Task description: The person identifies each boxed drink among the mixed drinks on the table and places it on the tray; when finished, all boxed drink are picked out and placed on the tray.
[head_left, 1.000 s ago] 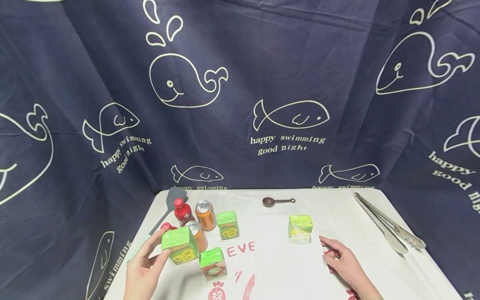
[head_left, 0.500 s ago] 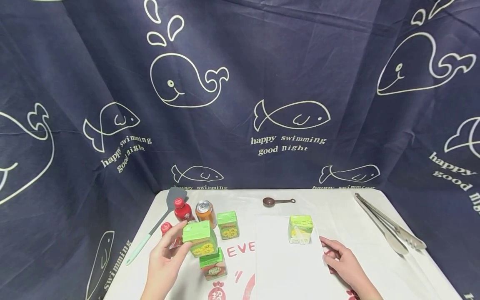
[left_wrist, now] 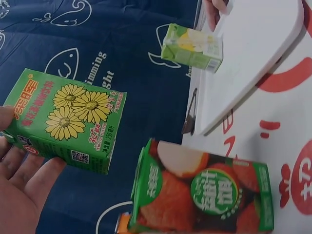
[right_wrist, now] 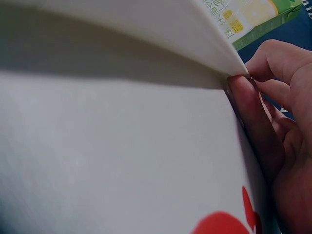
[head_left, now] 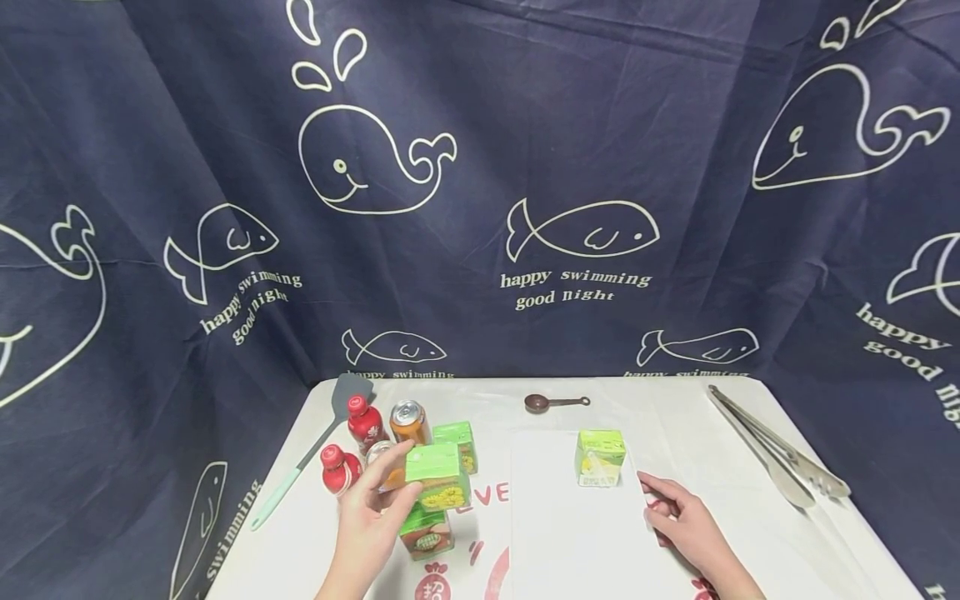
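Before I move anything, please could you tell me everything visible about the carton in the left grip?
The flower carton is a green box, apparently coated paperboard. One face shows three yellow flowers, red and orange lettering, "250" and a QR code. The left grip pinches it at one side. It looks roughly upright and lifted above the table; the left wrist view shows a gap between it and the fruit-printed carton.

I see a navy fabric drape point(head_left: 480, 125) enclosing the back and both sides, printed with pale outlined whales point(head_left: 375, 158), fish point(head_left: 583, 227) and the words "happy swimming good night" point(head_left: 575, 280). Below it, I have a white tablecloth point(head_left: 660, 400) bearing red lettering point(head_left: 492, 494).
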A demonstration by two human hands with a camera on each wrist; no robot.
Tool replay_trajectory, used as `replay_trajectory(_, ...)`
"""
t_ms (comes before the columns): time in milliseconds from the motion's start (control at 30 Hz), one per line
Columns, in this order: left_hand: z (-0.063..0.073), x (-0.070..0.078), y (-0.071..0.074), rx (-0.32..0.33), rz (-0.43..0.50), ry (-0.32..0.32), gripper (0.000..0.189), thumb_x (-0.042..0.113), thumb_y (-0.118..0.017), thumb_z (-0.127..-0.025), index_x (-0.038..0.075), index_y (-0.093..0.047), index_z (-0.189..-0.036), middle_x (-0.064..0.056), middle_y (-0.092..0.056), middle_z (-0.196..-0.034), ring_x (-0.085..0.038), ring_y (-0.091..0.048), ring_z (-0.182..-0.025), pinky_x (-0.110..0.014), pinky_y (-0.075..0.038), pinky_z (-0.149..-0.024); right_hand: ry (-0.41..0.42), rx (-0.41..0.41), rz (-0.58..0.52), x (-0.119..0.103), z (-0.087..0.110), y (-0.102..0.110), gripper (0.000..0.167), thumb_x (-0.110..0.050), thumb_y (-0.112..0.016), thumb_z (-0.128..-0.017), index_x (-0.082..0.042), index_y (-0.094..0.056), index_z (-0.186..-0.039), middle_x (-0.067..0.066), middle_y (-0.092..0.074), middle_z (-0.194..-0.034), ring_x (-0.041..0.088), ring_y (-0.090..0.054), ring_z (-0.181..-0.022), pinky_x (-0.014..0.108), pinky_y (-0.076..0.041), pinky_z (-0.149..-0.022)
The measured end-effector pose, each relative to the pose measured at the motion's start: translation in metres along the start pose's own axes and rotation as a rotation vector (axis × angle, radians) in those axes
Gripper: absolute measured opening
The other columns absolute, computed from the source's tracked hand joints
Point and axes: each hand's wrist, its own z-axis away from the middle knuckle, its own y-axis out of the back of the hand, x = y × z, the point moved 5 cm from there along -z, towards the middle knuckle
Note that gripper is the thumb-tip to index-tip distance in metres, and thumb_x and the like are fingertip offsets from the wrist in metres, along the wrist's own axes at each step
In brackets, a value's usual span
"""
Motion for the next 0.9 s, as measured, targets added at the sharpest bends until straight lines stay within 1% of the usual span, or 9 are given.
replay_trajectory(100,0.0,-0.003,-0.005,-0.005,0.007,0.028,0.05,-0.002,-0.079,-0.09,0.011,-0.067,-0.137,-0.006,-0.069,-0.132,-0.014,-0.066,-0.117,-0.031,-0.063,-0.084,-0.015,-0.004,0.022,0.001,-0.001,-0.001,0.061,0.001,-0.07,-0.089,0.001,-0.055,-0.148,0.019,-0.059,-0.131,0.016,-0.06,-0.064,0.028,-0.057,-0.05)
replay_trajectory(167,0.0,-0.005,-0.01,-0.017,0.018,0.049,0.051,0.0,-0.079,-0.09,0.013,-0.067,-0.137,-0.005,-0.069,-0.13,-0.015,-0.067,-0.116,-0.032,-0.063,-0.085,-0.023,-0.003,0.031,0.002,-0.001,-0.001,0.062,0.0,-0.07,-0.088,0.0,-0.055,-0.148,0.018,-0.059,-0.131,0.017,-0.06,-0.064,0.028,-0.056,-0.05)
replay_trajectory(200,0.0,-0.006,-0.012,-0.024,0.031,0.055,0.051,0.0,-0.079,-0.09,0.014,-0.067,-0.138,-0.005,-0.069,-0.129,-0.017,-0.069,-0.113,-0.033,-0.064,-0.084,-0.025,-0.005,0.03,0.002,-0.002,-0.001,0.062,0.0,-0.07,-0.089,0.0,-0.055,-0.149,0.018,-0.059,-0.132,0.017,-0.06,-0.064,0.028,-0.056,-0.05)
replay_trajectory(333,-0.001,-0.009,-0.022,-0.06,0.087,0.057,0.049,0.001,-0.078,-0.092,0.015,-0.066,-0.138,-0.009,-0.068,-0.13,-0.025,-0.073,-0.106,-0.038,-0.064,-0.085,-0.027,-0.002,0.029,0.002,-0.002,-0.001,0.062,0.0,-0.07,-0.088,0.0,-0.055,-0.148,0.019,-0.059,-0.133,0.017,-0.061,-0.065,0.029,-0.057,-0.051)
replay_trajectory(400,-0.001,-0.011,-0.027,-0.073,0.107,0.055,0.049,0.001,-0.078,-0.092,0.014,-0.066,-0.137,-0.011,-0.068,-0.129,-0.026,-0.073,-0.104,-0.039,-0.064,-0.084,-0.027,-0.002,0.028,0.003,-0.002,-0.001,0.062,0.0,-0.07,-0.088,0.0,-0.055,-0.148,0.019,-0.058,-0.134,0.017,-0.061,-0.066,0.029,-0.057,-0.051)
replay_trajectory(567,-0.003,-0.016,-0.039,-0.097,0.143,0.046,0.049,0.0,-0.078,-0.091,0.013,-0.066,-0.137,-0.012,-0.069,-0.128,-0.021,-0.071,-0.112,-0.039,-0.063,-0.087,-0.024,-0.006,0.03,0.003,-0.002,-0.001,0.062,0.0,-0.07,-0.089,0.0,-0.054,-0.149,0.019,-0.058,-0.134,0.016,-0.06,-0.066,0.029,-0.057,-0.051)
replay_trajectory(667,-0.003,-0.019,-0.047,-0.111,0.176,0.045,0.048,0.0,-0.078,-0.091,0.012,-0.066,-0.136,-0.012,-0.068,-0.128,-0.025,-0.069,-0.115,-0.04,-0.063,-0.087,-0.022,-0.007,0.025,0.003,-0.002,0.0,0.062,0.0,-0.07,-0.089,0.0,-0.054,-0.149,0.018,-0.058,-0.133,0.016,-0.06,-0.065,0.028,-0.057,-0.051)
replay_trajectory(767,-0.003,-0.021,-0.054,-0.13,0.207,0.06,0.048,0.0,-0.078,-0.092,0.011,-0.065,-0.137,-0.014,-0.066,-0.132,-0.028,-0.07,-0.115,-0.04,-0.063,-0.086,-0.017,-0.009,0.016,0.002,0.0,0.0,0.062,0.002,-0.071,-0.089,0.001,-0.054,-0.149,0.018,-0.059,-0.132,0.015,-0.06,-0.066,0.028,-0.057,-0.051)
replay_trajectory(900,-0.002,-0.024,-0.063,-0.16,0.239,0.09,0.048,0.0,-0.077,-0.092,0.007,-0.064,-0.137,-0.018,-0.064,-0.133,-0.029,-0.073,-0.107,-0.04,-0.063,-0.083,-0.013,-0.01,0.009,0.001,0.001,0.0,0.062,0.002,-0.072,-0.09,0.001,-0.054,-0.149,0.018,-0.059,-0.131,0.014,-0.059,-0.065,0.028,-0.056,-0.05)
